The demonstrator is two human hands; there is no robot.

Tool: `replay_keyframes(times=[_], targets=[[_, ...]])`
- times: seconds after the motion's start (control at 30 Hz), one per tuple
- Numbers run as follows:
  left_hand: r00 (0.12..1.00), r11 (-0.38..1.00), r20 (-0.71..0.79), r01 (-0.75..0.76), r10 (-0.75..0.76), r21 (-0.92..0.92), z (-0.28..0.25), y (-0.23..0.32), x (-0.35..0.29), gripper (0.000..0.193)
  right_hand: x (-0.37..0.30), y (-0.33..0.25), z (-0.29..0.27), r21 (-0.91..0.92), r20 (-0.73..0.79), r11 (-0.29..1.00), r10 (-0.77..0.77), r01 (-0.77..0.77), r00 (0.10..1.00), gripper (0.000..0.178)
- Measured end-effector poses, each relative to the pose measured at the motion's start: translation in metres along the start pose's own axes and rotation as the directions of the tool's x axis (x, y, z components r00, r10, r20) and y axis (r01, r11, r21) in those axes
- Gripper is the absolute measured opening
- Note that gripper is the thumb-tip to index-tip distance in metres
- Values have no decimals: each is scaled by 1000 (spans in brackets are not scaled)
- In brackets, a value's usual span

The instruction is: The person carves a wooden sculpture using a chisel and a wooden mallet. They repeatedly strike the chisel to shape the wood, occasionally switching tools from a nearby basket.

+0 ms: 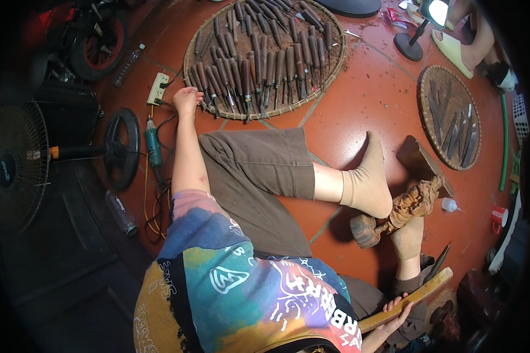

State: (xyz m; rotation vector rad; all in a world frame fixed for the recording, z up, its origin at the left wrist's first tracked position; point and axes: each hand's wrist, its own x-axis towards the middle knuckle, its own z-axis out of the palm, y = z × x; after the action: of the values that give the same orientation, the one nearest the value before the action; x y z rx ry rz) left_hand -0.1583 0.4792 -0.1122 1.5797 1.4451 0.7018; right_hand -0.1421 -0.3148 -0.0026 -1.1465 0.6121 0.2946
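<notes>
My left hand [188, 100] is at the near-left rim of a round woven tray [193, 36], fingers curled together; anything in them is too small or hidden to make out. Rows of wood-carving chisels [247, 79] with brown wooden handles fill that tray. Low on the right, my right hand [397, 315] is closed around a long pale wooden stick [427, 289], whose lower end is hidden by my shirt. Between my feet a carved wooden figure [412, 206] lies tilted, its base and a rounded end uncarved-looking. A dark pointed tool [440, 259] is just beyond the stick.
A smaller woven tray [425, 97] of dark blades stands at right. Left are a power strip [158, 89], a green corded tool [153, 144], cables and a fan [17, 167]. A lamp [415, 44], small white bottle [449, 205] and red mug [499, 219] stand on the tiles. Another person's leg shows top right.
</notes>
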Motion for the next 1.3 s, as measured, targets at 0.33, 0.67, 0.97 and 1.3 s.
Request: replay_keyframes(times=[0.33, 0.67, 0.97, 1.3], targets=[[981, 626, 169, -70, -100, 777, 34, 32, -21, 18, 1, -1, 7, 18, -24, 1000, 5, -4, 1000, 35], [981, 993, -165, 110, -101, 41, -8, -6, 6, 14, -1, 4, 0, 42, -11, 999, -5, 6, 1000, 36], [992, 983, 129, -29, 5, 182, 28, 18, -10, 16, -1, -1, 0, -3, -23, 1000, -8, 8, 1000, 35], [975, 906, -21, -197, 221, 374, -25, -64, 89, 21, 6, 10, -1, -16, 12, 1000, 9, -9, 1000, 37]])
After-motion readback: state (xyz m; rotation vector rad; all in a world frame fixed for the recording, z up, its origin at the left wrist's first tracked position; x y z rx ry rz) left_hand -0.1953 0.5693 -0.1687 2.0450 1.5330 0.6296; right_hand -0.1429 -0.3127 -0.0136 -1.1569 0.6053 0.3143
